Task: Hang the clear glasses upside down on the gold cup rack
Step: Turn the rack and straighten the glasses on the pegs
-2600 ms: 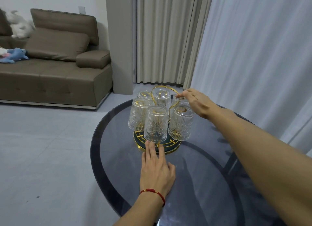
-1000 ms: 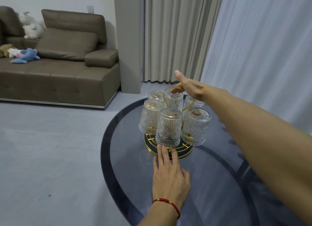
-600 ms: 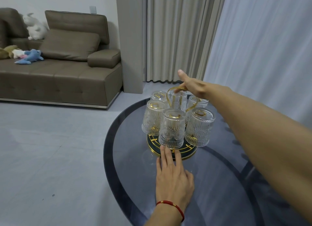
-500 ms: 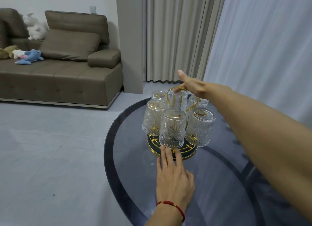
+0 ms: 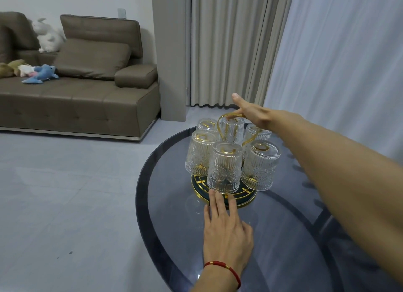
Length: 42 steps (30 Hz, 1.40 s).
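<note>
Left hand (image 5: 226, 233) flat, right hand (image 5: 254, 116) outstretched

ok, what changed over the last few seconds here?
The right hand shifted from the right side of the gold cup rack's loop handle to its top, thumb stretched out; grip unclear. The left hand stays flat, fingertips at the rack's round base. All six ribbed clear glasses still hang upside down.

A brown sofa (image 5: 87, 100) is standing against the far wall, with a white plush rabbit (image 5: 48, 37) sitting on its ledge and a blue plush toy (image 5: 42, 73) lying on the seat. Beige curtains (image 5: 229, 47) are hanging beside a sheer white curtain (image 5: 338, 52), behind a round dark glass table (image 5: 283, 237).
</note>
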{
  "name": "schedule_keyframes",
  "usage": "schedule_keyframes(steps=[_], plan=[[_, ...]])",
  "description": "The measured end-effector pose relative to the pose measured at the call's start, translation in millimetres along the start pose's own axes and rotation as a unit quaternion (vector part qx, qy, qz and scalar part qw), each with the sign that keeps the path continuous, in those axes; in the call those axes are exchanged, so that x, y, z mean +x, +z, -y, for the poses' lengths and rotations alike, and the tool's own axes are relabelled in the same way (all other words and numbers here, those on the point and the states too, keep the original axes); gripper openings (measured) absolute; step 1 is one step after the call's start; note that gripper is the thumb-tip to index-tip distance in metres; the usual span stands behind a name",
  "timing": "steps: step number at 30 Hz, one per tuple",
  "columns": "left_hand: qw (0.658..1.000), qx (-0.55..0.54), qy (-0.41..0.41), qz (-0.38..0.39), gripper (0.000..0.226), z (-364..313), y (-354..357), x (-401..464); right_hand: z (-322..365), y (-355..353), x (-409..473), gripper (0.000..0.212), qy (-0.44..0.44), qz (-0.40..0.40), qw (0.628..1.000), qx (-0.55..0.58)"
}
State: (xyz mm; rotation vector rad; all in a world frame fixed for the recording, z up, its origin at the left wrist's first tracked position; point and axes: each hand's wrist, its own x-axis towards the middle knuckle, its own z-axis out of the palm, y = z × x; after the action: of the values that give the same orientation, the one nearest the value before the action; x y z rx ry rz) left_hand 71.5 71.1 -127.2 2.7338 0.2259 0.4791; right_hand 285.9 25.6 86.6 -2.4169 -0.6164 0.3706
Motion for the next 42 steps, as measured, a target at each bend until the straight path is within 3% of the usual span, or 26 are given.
schedule_keyframes(steps=[5,9,14,17,24,26,29,31,36,42], plan=[[1.000,-0.003,-0.005,0.007,0.070,0.7,0.2,0.9,-9.5,-12.2,-10.8,0.091,-0.059,-0.077,0.995,0.010],[1.000,-0.005,-0.005,0.001,0.069,-0.1,-0.8,0.2,-35.3,-32.1,-20.9,0.032,-0.061,-0.159,0.985,-0.022],[1.000,-0.006,-0.006,0.016,0.070,-0.2,-1.1,0.5,-63.1,-30.8,-28.0,0.067,-0.016,-0.007,0.998,-0.052],[1.000,-0.006,-0.006,0.014,0.069,-0.7,-1.5,0.6,-65.3,-25.9,-25.4,0.079,-0.028,-0.003,0.998,-0.055],[1.000,0.002,-0.005,0.016,0.070,0.9,-0.2,1.6,-61.8,-28.0,-24.4,0.073,-0.024,-0.009,0.997,-0.077],[1.000,0.004,-0.004,0.020,0.070,1.3,-0.3,1.3,-58.5,-28.7,-33.9,0.066,-0.034,-0.034,0.997,-0.068],[1.000,0.003,-0.005,0.019,0.069,2.2,0.0,2.0,-60.6,-18.0,-65.5,0.035,-0.105,-0.221,0.969,-0.030],[1.000,-0.001,-0.006,0.022,0.070,1.6,0.1,2.2,-66.2,2.7,-94.9,0.028,-0.151,-0.306,0.940,-0.022],[1.000,-0.003,-0.008,0.026,0.071,1.2,-0.8,2.9,-71.7,44.8,-130.4,0.082,-0.130,-0.214,0.965,-0.077],[1.000,-0.004,-0.007,0.016,0.068,0.5,-1.6,2.3,-70.2,42.0,-130.8,0.083,-0.114,-0.227,0.967,-0.037]])
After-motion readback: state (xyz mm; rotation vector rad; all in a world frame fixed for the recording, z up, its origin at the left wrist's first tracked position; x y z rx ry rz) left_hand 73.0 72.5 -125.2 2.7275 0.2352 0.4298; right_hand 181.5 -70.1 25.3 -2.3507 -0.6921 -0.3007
